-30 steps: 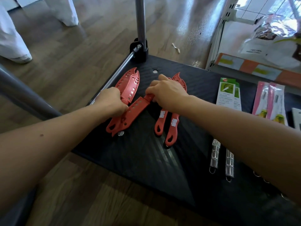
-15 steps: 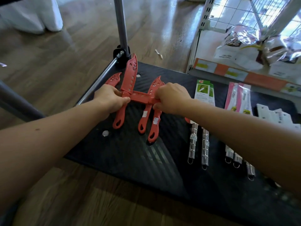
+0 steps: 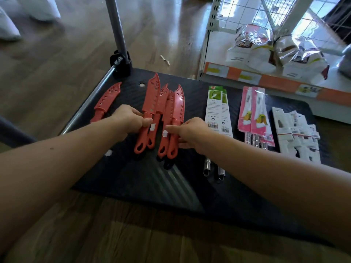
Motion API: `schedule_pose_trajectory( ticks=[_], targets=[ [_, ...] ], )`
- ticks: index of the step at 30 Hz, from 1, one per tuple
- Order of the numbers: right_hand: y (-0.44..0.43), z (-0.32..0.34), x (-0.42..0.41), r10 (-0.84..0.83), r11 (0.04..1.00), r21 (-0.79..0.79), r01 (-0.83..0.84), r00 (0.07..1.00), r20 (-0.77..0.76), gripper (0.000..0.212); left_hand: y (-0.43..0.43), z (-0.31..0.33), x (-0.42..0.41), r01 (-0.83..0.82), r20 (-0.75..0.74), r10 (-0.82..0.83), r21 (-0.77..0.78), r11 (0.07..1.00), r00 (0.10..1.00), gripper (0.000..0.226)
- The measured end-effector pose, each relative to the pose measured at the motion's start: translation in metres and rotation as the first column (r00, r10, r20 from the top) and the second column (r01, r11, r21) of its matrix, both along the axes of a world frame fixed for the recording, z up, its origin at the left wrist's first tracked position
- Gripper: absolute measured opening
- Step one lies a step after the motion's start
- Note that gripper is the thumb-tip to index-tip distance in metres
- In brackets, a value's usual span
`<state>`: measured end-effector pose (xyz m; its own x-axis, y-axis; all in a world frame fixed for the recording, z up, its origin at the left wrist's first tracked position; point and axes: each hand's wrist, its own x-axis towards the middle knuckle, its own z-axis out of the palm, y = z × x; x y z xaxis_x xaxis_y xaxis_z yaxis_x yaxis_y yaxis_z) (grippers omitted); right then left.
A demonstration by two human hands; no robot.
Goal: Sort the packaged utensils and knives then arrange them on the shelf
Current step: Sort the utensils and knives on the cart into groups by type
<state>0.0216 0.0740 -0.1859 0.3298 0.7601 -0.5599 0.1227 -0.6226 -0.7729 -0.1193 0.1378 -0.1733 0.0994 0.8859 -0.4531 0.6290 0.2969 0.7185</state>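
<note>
Now left fingers [image 3: 146,121] pinch red knife [image 3: 151,97] handle.

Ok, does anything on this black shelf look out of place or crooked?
Yes. One red knife lies alone near the left edge, slanted, apart from the four red knives lined up side by side. The left hand grips one of those four. The other packs sit in tidy rows.

Daylight from upper right thru white wire grid panel [image 3: 245,12], blown out. Glare streaks on glossy brown wood floor [image 3: 171,25] & dark ribbed tabletop [image 3: 171,177]. Centre sharp on red plastic sheathed knives [image 3: 152,97]; corners blurred, edges bent by wide-angle lens.
</note>
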Motion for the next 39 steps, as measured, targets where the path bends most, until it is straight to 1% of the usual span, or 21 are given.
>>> schedule_pose_trajectory(
  ticks=[2, 6, 8, 12, 16, 19, 21, 23, 26, 28, 31, 33, 35, 37, 39],
  targets=[
    [-0.003, -0.002, 0.002, -0.012, 1.0, -0.011, 0.013, 1.0, 0.009, 0.035, 0.0, -0.006, 0.001, 0.031, -0.008, -0.031, -0.018, 0.999, 0.999, 0.049],
    [-0.008, -0.003, 0.006, 0.005, 1.0, -0.021, -0.003, 0.997, 0.082, 0.03, 0.004, -0.006, 0.002, 0.068, -0.048, -0.068, -0.02, 0.998, 0.997, 0.042],
    [-0.009, -0.001, 0.006, 0.039, 0.999, -0.014, -0.037, 0.99, 0.136, 0.022, 0.006, -0.005, 0.002, 0.083, -0.076, -0.083, 0.003, 0.997, 0.994, 0.039],
    [-0.008, 0.002, 0.005, 0.095, 0.995, -0.004, -0.099, 0.942, 0.321, 0.027, 0.005, -0.006, 0.001, 0.115, -0.119, -0.105, 0.076, 0.99, 0.987, 0.031],
    [-0.006, -0.002, 0.007, 0.057, 0.996, 0.04, -0.076, 0.932, 0.359, 0.02, 0.001, -0.006, -0.001, 0.162, -0.168, -0.139, 0.128, 0.979, 0.976, 0.029],
    [-0.003, -0.003, 0.008, 0.018, 0.997, 0.067, -0.047, 0.921, 0.388, 0.037, -0.001, -0.002, -0.002, 0.21, -0.228, -0.171, 0.162, 0.964, 0.959, 0.029],
    [0.0, 0.0, 0.007, 0.028, 0.993, 0.093, -0.076, 0.899, 0.437, 0.046, -0.001, 0.0, -0.002, 0.257, -0.285, -0.193, 0.206, 0.944, 0.939, 0.031],
    [0.002, 0.005, 0.005, 0.074, 0.978, 0.127, -0.164, 0.847, 0.526, 0.05, -0.001, 0.002, -0.005, 0.294, -0.339, -0.196, 0.27, 0.917, 0.92, 0.036],
    [0.001, 0.012, -0.003, 0.199, 0.914, 0.131, -0.385, 0.704, 0.682, 0.047, 0.0, 0.002, -0.013, 0.353, -0.422, -0.186, 0.363, 0.862, 0.887, 0.042],
    [0.001, 0.014, -0.008, 0.261, 0.861, 0.119, -0.494, 0.63, 0.731, 0.047, 0.0, 0.0, -0.02, 0.384, -0.467, -0.177, 0.396, 0.834, 0.867, 0.043],
    [0.002, 0.016, -0.018, 0.308, 0.8, 0.103, -0.592, 0.551, 0.775, 0.047, -0.002, 0.0, -0.032, 0.413, -0.494, -0.173, 0.431, 0.802, 0.852, 0.044],
    [0.003, 0.015, -0.025, 0.345, 0.763, 0.069, -0.643, 0.495, 0.797, 0.046, -0.005, 0.001, -0.04, 0.443, -0.521, -0.183, 0.432, 0.785, 0.833, 0.045],
    [0.006, 0.015, -0.031, 0.365, 0.728, 0.057, -0.684, 0.456, 0.812, 0.043, -0.007, 0.002, -0.047, 0.472, -0.58, -0.174, 0.414, 0.779, 0.796, 0.047],
    [0.008, 0.014, -0.038, 0.368, 0.705, 0.052, -0.708, 0.427, 0.826, 0.042, -0.009, 0.001, -0.055, 0.482, -0.669, -0.147, 0.347, 0.805, 0.728, 0.05],
    [0.011, 0.015, -0.043, 0.371, 0.691, 0.048, -0.722, 0.411, 0.833, 0.042, -0.009, -0.001, -0.062, 0.459, -0.728, -0.133, 0.27, 0.847, 0.673, 0.055]
  ],
)
